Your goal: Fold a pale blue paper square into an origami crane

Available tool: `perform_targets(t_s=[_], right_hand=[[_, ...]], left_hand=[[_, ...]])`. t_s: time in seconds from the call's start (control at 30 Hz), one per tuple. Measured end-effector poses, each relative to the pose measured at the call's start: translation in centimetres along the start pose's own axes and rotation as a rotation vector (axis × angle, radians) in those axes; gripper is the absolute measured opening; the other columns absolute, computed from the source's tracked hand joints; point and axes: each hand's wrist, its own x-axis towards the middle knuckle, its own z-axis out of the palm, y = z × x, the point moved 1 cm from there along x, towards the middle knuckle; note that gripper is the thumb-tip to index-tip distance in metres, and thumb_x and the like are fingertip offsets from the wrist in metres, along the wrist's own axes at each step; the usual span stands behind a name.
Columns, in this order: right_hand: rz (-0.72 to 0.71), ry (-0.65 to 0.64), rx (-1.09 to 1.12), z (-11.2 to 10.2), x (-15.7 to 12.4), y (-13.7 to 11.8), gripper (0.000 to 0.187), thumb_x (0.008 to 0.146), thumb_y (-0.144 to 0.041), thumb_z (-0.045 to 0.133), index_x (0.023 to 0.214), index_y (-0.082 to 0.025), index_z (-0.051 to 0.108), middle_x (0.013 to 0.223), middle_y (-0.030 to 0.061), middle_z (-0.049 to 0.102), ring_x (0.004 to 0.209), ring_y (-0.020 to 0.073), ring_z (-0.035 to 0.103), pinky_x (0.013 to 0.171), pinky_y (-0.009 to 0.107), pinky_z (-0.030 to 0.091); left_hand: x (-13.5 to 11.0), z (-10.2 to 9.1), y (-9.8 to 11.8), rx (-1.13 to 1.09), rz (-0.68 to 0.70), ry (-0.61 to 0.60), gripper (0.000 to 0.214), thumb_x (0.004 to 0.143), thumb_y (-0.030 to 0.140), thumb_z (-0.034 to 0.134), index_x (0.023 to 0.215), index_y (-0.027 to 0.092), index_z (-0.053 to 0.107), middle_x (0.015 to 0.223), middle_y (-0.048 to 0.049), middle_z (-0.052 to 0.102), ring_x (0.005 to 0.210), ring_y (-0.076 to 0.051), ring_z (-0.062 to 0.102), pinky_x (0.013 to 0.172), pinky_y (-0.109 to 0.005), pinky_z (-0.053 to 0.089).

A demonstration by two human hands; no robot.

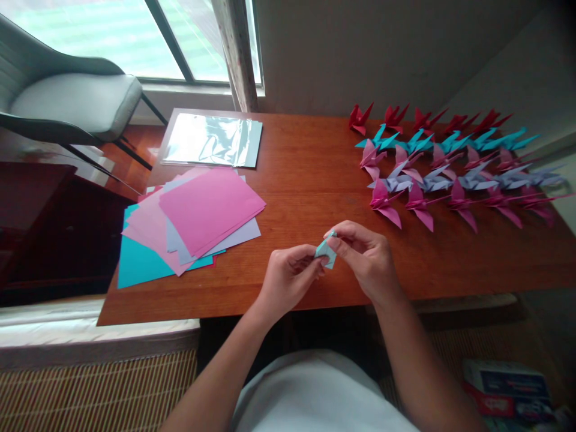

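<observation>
Both hands hold a small folded piece of light blue paper [326, 251] just above the front edge of the wooden table [310, 174]. My left hand [288, 277] pinches its lower left side. My right hand [362, 255] pinches its top with thumb and fingers. To the left lies a loose stack of paper sheets [189, 222] in pink, lilac and teal. On the right of the table stand rows of folded paper cranes [450, 162] in red, teal, pink, lilac and magenta.
A clear plastic sleeve [211, 139] lies at the back left of the table. A grey chair [67, 96] stands by the window at upper left. A printed box [508, 390] lies on the floor at lower right. A woven mat [90, 390] covers the floor.
</observation>
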Motion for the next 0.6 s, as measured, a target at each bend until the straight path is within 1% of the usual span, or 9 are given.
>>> perform_targets(t_s=[0.1, 0.27, 0.33, 0.47, 0.6], right_hand=[[-0.011, 0.008, -0.009, 0.01, -0.04, 0.01, 0.006, 0.086, -0.029, 0.073, 0.084, -0.024, 0.071, 0.084, 0.0006, 0.07, 0.078, 0.0156, 0.066, 0.067, 0.027, 0.055], [0.032, 0.045, -0.024, 0.09, 0.13, -0.24, 0.01, 0.085, -0.033, 0.073, 0.083, -0.023, 0.071, 0.08, 0.0001, 0.069, 0.072, 0.0148, 0.065, 0.064, 0.026, 0.054], [0.018, 0.052, -0.037, 0.06, 0.21, -0.39, 0.01, 0.087, -0.031, 0.072, 0.082, -0.023, 0.071, 0.078, -0.0007, 0.068, 0.07, 0.0135, 0.064, 0.063, 0.025, 0.052], [-0.037, 0.045, -0.087, -0.06, 0.28, -0.44, 0.01, 0.089, -0.029, 0.071, 0.082, -0.023, 0.072, 0.077, -0.0016, 0.068, 0.071, 0.0121, 0.062, 0.065, 0.024, 0.049], [-0.025, 0.059, -0.072, -0.03, 0.36, -0.01, 0.009, 0.088, -0.03, 0.074, 0.082, -0.023, 0.073, 0.076, -0.0021, 0.068, 0.071, 0.0114, 0.062, 0.066, 0.023, 0.048]], left_hand=[[0.01, 0.03, -0.01, 0.013, 0.008, 0.003, 0.023, 0.086, 0.039, 0.073, 0.082, 0.017, 0.074, 0.07, -0.0051, 0.073, 0.062, -0.016, 0.069, 0.06, -0.025, 0.057], [0.01, 0.05, -0.02, 0.036, 0.013, 0.002, 0.022, 0.087, 0.038, 0.072, 0.082, 0.017, 0.073, 0.07, -0.0048, 0.073, 0.062, -0.017, 0.069, 0.061, -0.026, 0.058], [0.0, 0.06, -0.02, 0.05, 0.014, -0.006, 0.021, 0.087, 0.037, 0.072, 0.082, 0.017, 0.073, 0.07, -0.0047, 0.073, 0.062, -0.017, 0.069, 0.061, -0.026, 0.058], [-0.02, 0.04, -0.08, 0.062, 0.012, -0.016, 0.019, 0.088, 0.035, 0.071, 0.083, 0.016, 0.072, 0.07, -0.0045, 0.072, 0.063, -0.016, 0.069, 0.061, -0.024, 0.057], [-0.01, -0.03, -0.11, 0.066, 0.009, -0.017, 0.018, 0.088, 0.032, 0.07, 0.083, 0.015, 0.071, 0.069, -0.0038, 0.072, 0.062, -0.014, 0.068, 0.061, -0.022, 0.055]])
